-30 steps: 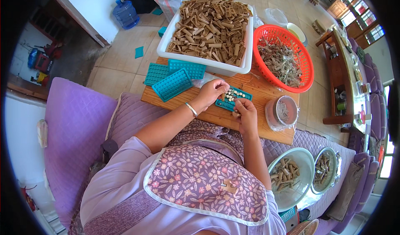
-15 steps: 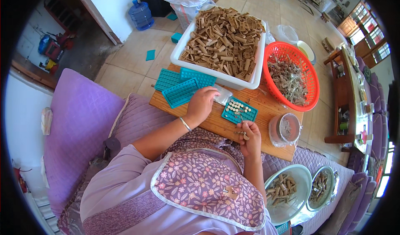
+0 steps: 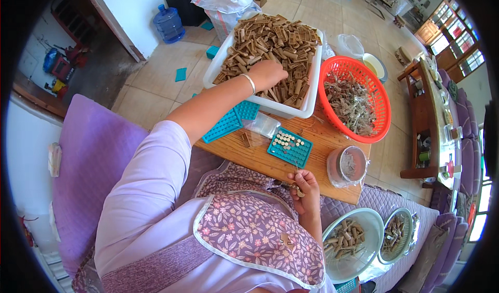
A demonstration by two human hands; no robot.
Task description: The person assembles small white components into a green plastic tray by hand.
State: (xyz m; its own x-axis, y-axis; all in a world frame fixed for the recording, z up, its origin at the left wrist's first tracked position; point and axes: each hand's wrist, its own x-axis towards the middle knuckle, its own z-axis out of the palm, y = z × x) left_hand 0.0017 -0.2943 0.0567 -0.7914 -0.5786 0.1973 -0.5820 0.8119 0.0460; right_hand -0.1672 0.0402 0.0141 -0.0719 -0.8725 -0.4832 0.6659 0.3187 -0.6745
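Observation:
My left hand (image 3: 269,74) reaches into a white bin (image 3: 209,77) heaped with small brown, trough-shaped pieces (image 3: 260,38). Its fingers are bunched against the pile, and their tips are partly hidden. Low over the near edge of a wooden table (image 3: 322,168), my right hand (image 3: 305,189) is closed around a thin metal tool (image 3: 297,164) pointing up toward a teal tray (image 3: 299,155). Rows of small pale discs (image 3: 283,138) sit in that tray's far left part. One brown piece (image 3: 245,139) lies alone on the wood beside a clear plastic bag (image 3: 263,124).
More teal trays (image 3: 223,126) lie at the table's left. A red basket (image 3: 387,108) of dry scraps and a clear tub (image 3: 332,163) stand at right. Two pale green basins (image 3: 382,230) (image 3: 413,225) with brown pieces are at lower right. A blue water jug (image 3: 169,25) stands on the floor.
My left hand has moved from beside the plastic bag up and forward into the white bin. The lone brown piece now shows on the table. My right hand still grips its tool.

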